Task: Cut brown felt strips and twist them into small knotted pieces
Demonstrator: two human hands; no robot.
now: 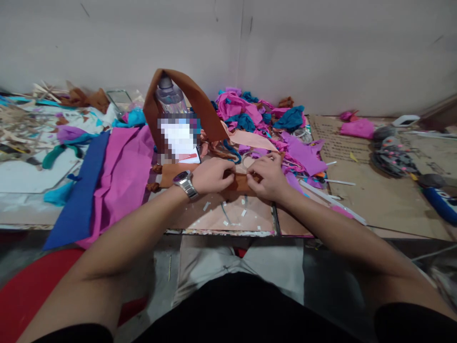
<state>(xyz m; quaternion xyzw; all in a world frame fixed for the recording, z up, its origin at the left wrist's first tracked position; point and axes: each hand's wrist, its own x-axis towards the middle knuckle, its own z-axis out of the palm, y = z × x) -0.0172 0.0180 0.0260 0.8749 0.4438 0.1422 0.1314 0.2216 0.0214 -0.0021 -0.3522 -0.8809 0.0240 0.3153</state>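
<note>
A brown fabric strip [241,185] lies across the table in front of me, with knotted ends at its left. My left hand [216,174] is closed in a pinch on its middle stretch. Close by on the right, my right hand [267,177] pinches the same strip between thumb and fingers. A wider brown fabric band [200,97] loops up over a clear bottle [173,97] behind my left hand. Beneath that loop stands a phone [189,158] with a lit, partly blurred screen. Just beyond my hands lies a peach strip [255,140].
Pink, teal and purple fabric scraps [246,112] are heaped at the back. Pink cloth [123,166] and blue cloth [80,190] hang over the front edge at left. Teal-handled pliers [53,157] lie further left. Cardboard [357,166] covers the right side, with a blue object [442,202] on it.
</note>
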